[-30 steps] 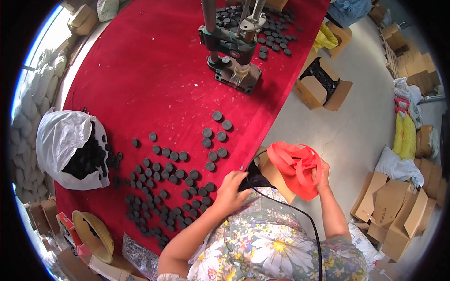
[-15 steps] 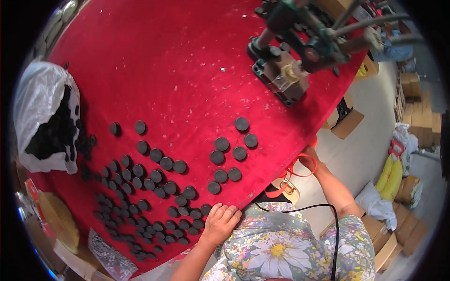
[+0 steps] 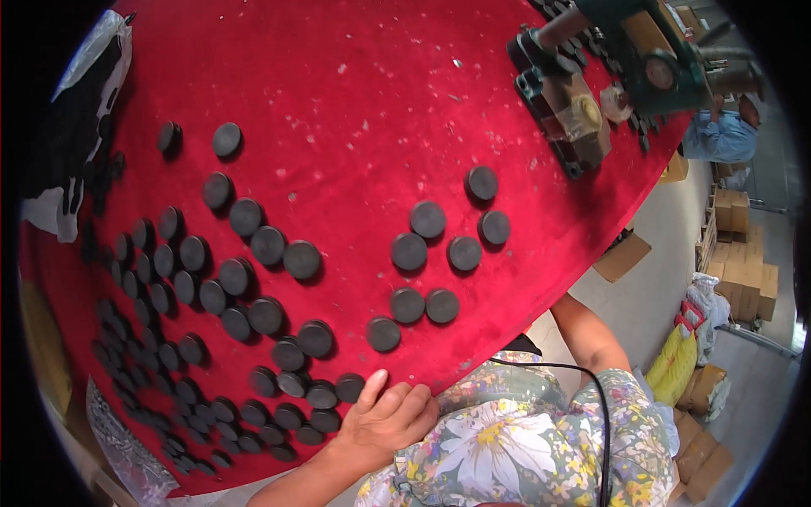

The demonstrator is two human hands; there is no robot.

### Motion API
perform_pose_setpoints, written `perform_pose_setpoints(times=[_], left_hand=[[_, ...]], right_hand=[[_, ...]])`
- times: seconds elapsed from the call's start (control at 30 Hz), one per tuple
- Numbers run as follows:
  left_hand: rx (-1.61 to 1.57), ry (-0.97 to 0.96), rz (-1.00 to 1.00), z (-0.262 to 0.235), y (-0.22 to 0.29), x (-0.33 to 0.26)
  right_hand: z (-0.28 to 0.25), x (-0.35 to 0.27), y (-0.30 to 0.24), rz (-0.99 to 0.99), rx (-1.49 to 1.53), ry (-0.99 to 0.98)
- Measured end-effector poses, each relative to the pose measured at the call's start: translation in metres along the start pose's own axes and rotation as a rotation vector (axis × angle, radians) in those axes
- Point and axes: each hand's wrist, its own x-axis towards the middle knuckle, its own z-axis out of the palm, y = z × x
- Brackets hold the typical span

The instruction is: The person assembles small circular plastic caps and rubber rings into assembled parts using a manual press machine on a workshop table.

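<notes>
My left hand (image 3: 389,420) rests on the near edge of the red cloth-covered table (image 3: 338,118). Its thumb stands away from the other fingers and it holds nothing. Close beside the thumb lies a black round disc (image 3: 350,388), one of many scattered over the left half. A looser group, with a disc (image 3: 408,305) among them, lies farther to the right. My right forearm (image 3: 587,334) reaches under the table's right edge, so the hand itself is hidden. At the far right stands a dark green hand press (image 3: 655,72) with a pale base block.
A clear plastic bag (image 3: 114,80) full of black pieces stands at the far left. More discs lie behind the press. An open cardboard box (image 3: 623,256) sits on the floor, with stacked cartons (image 3: 743,279) and a yellow sack (image 3: 676,367) beyond. A person in blue (image 3: 722,135) is in the background.
My view has come closer to the table and shifted. The right hand, seen before with an orange-red strap-like loop, has gone out of sight below the table edge. The left thumb has spread outward.
</notes>
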Motion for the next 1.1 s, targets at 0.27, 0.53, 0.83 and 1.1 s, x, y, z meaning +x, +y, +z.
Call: perform_pose_setpoints(times=[0.27, 0.53, 0.83, 1.1], left_hand=[[0.126, 0.023, -0.098, 0.005, 0.016, 0.003], [0.243, 0.136, -0.122, 0.012, 0.027, 0.014], [0.365, 0.128, -0.139, 0.013, 0.036, 0.008], [0.356, 0.09, -0.138, 0.016, 0.03, 0.005]], right_hand=[[0.026, -0.051, 0.053, -0.284, -0.127, 0.093], [0.008, -0.079, 0.084, 0.078, 0.2, -0.098], [0.081, -0.052, 0.108, 0.116, 0.217, -0.331], [0.194, -0.063, 0.232, 0.811, 1.494, -0.121]])
